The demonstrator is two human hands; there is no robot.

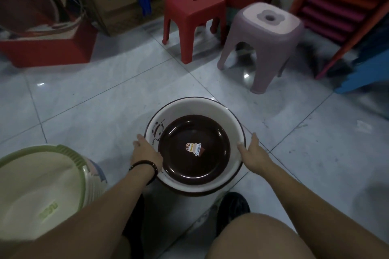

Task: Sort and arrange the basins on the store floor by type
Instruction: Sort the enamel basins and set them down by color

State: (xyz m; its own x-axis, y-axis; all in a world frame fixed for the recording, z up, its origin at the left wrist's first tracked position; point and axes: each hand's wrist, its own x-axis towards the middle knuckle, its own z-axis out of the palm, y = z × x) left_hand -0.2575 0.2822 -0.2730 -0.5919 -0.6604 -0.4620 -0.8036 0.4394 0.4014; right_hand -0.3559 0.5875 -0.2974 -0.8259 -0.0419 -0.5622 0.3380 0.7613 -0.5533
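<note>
A white basin (210, 109) with a dark rim and a panda drawing sits low over the tiled floor in front of me. Nested inside it lies a dark brown basin (193, 166) with a "Bamboo" sticker in its middle. My left hand (145, 151), a dark bead bracelet at its wrist, grips the white basin's left rim. On the opposite rim, my right hand (252, 151) holds on with fingers over the edge. A stack of cream basins with green rims (42, 185) stands at the lower left.
Two red stools (193, 17) and a mauve stool (265, 42) stand beyond the basin. A red crate (48, 48) holding a large brown basin sits at the far left. Stacked orange and pink plastic ware (341, 2) and a blue piece lean at the right. My knee and black shoe (231, 210) are below.
</note>
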